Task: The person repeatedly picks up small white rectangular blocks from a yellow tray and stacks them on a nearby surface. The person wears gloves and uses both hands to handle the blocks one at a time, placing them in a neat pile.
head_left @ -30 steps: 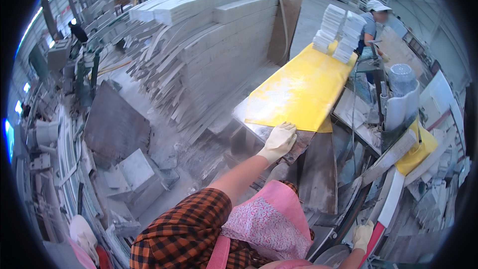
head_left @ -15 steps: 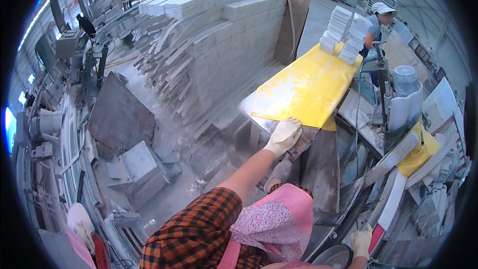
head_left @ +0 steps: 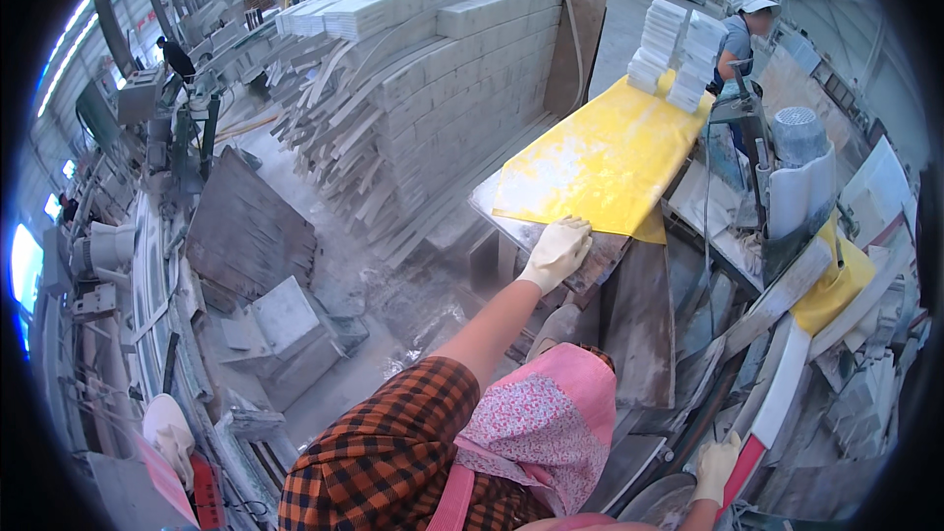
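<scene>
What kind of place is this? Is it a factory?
Most likely a stone-cutting workshop. A big stack of cut pale stone strips fills the middle, grey dust covers the floor, and the person's gloved left hand rests on a stone slab at the end of a yellow work table.

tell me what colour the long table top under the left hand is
Bright yellow table top, dusted white in patches; the head view shows it.

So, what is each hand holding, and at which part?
The left hand rests flat on the near end of the yellow slab. The right hand grips a red bar at its lower end.
</scene>
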The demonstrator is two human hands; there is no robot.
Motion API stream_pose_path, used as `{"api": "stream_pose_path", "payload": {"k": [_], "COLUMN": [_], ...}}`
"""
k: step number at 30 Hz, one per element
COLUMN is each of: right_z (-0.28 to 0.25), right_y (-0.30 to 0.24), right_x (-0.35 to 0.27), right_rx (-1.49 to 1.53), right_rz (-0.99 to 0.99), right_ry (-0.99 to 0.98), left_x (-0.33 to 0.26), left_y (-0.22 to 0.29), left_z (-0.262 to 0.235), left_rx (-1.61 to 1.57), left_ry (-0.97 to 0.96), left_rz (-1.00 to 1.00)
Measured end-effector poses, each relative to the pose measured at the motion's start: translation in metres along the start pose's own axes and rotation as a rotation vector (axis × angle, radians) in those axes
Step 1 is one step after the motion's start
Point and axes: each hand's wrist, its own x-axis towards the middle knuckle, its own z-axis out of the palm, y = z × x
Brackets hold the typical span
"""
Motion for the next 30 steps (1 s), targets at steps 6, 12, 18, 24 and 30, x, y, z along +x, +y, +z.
{"api": "stream_pose_path", "payload": {"k": [6,12,18,24,30], "right_z": [0.005,0.061,0.026,0.005,0.022], "right_y": [0.001,0.020,0.020,-0.002,0.004], "right_x": [-0.004,-0.010,-0.010,-0.001,-0.004], "right_rx": [0.051,0.265,-0.010,0.120,0.038], "right_rz": [0.013,0.031,-0.092,0.048,0.027], "right_ry": [0.045,0.168,-0.023,0.058,0.025], "left_x": [0.002,0.005,0.004,0.004,0.005], "left_y": [0.003,0.008,0.005,0.004,0.004], "left_z": [-0.005,-0.011,-0.007,-0.007,-0.008], "left_rx": [-0.022,-0.004,-0.001,-0.004,-0.014], "left_ry": [-0.051,-0.095,-0.092,-0.147,-0.137], "left_rz": [-0.033,-0.056,-0.067,-0.088,-0.080]}}
